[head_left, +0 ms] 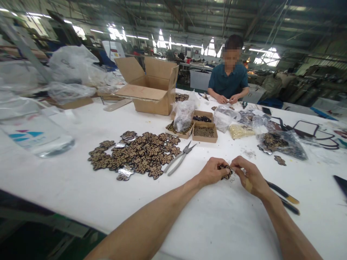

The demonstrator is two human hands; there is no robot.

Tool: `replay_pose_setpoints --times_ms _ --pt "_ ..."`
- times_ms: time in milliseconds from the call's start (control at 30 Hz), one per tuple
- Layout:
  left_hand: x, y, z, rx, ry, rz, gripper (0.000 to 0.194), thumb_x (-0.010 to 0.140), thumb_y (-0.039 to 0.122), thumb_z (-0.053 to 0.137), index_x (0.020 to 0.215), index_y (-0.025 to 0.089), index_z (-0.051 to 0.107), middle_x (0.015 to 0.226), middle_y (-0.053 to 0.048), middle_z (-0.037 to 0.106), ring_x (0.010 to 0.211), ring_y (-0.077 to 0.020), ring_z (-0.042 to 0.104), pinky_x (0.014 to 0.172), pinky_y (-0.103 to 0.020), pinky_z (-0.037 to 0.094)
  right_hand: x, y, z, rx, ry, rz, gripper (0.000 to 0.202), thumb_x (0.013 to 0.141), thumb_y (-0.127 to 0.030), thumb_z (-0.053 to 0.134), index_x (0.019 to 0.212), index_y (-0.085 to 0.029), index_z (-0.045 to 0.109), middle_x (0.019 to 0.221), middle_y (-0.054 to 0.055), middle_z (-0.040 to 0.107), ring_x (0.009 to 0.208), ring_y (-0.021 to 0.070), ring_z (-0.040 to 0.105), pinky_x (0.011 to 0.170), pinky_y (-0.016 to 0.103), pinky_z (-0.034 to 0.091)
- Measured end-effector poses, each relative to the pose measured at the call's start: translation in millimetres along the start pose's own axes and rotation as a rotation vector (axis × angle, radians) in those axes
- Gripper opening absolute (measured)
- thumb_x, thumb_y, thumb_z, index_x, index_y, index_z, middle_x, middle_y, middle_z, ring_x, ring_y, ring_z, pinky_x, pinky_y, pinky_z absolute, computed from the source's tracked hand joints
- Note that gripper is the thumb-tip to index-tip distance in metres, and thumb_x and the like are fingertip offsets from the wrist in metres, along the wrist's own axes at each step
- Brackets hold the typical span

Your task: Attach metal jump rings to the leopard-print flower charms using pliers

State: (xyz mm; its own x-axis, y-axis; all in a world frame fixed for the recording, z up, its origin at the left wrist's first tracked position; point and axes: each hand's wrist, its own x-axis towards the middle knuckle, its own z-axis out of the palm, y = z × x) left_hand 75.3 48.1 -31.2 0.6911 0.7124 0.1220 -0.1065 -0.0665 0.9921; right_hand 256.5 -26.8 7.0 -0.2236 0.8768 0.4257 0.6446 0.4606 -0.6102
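Between the thumb and fingers of my left hand [210, 172] is a leopard-print patch [227, 173] with a dark scalloped edge. My right hand [248, 174] is closed in a pinch at the patch's right edge; whatever sits in its fingertips is too small to make out. A few tiny pale rings [232, 180] lie on the table just below. Beside my right wrist rests a hand tool with black and yellow handles [283, 196], partly covered by the wrist. Grey pliers [181, 159] lie left of my hands, next to a pile of similar patches [143, 151].
Beyond my hands stand small cardboard trays of metal bits [204, 132], a bag of pale yellow pieces [240, 131] and a bag of patches [283, 142]. An open carton [151, 104] and a clear water jug [35, 133] occupy the left. A person [229, 77] sits across the white table [67, 180].
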Motion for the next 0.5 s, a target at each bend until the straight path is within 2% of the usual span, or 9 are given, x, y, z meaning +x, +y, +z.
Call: replay_pose_setpoints --times_ms 167,300,500 --pt "0.5 6.4 -3.0 -0.102 -0.028 -0.057 0.035 0.074 0.04 0.078 0.087 0.009 0.072 0.075 -0.008 0.07 0.064 -0.0123 0.061 0.061 -0.024 0.047 -0.7 -5.7 0.4 -0.093 0.021 -0.066 0.01 0.099 -0.02 0.045 0.096 -0.022 0.055 0.091 0.006 0.055 0.08 0.0196 0.055 0.073 0.034 0.046" --pt "1.1 11.0 -3.9 -0.18 0.003 -0.094 0.038 0.068 0.041 0.083 0.083 0.008 0.072 0.07 -0.006 0.067 0.062 -0.0113 0.059 0.062 -0.024 0.047 -0.8 -10.2 0.4 -0.153 0.027 -0.068 0.009 0.099 -0.02 0.044 0.097 -0.023 0.052 0.091 0.006 0.053 0.078 0.0195 0.053 0.072 0.033 0.045" --pt "3.2 10.5 -5.3 -0.202 -0.033 -0.12 0.036 0.067 0.039 0.084 0.082 0.008 0.072 0.069 -0.005 0.066 0.061 -0.0108 0.057 0.061 -0.024 0.046 -0.6 -13.5 0.6 -0.171 0.018 -0.044 0.009 0.099 -0.021 0.043 0.097 -0.024 0.051 0.091 0.006 0.054 0.077 0.0201 0.053 0.07 0.034 0.046"
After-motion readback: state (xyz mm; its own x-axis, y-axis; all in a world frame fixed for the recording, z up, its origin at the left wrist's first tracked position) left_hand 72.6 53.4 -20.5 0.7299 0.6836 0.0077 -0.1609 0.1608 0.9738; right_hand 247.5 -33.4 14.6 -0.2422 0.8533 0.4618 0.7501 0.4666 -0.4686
